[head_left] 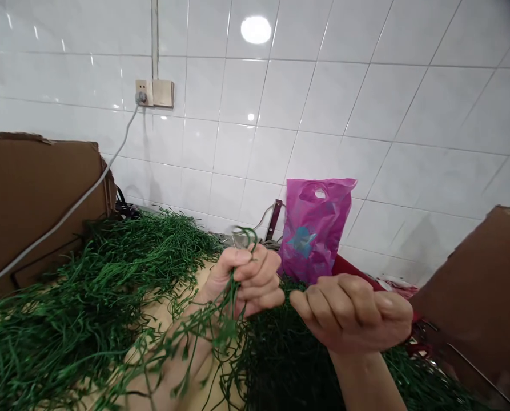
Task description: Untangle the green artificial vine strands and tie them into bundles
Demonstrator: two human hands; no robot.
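Observation:
My left hand (252,279) is closed around thin green plastic stems (229,319), held between thumb and curled fingers, with strands hanging down over the forearm. Close beside it on the right, my right hand (353,311) is closed in a fist, its knuckles up; whatever may be inside the fingers is hidden. A large heap of green stems (152,240) spreads over the left side of the tan surface. More green strands, dark in the shade, lie below and between my hands.
A pink plastic bag (314,228) stands against the white tiled wall (255,148). Brown cardboard (36,200) rises at the left, with a grey cable (87,191) running from a wall socket (142,91) across it. Another cardboard piece (486,291) stands at the right.

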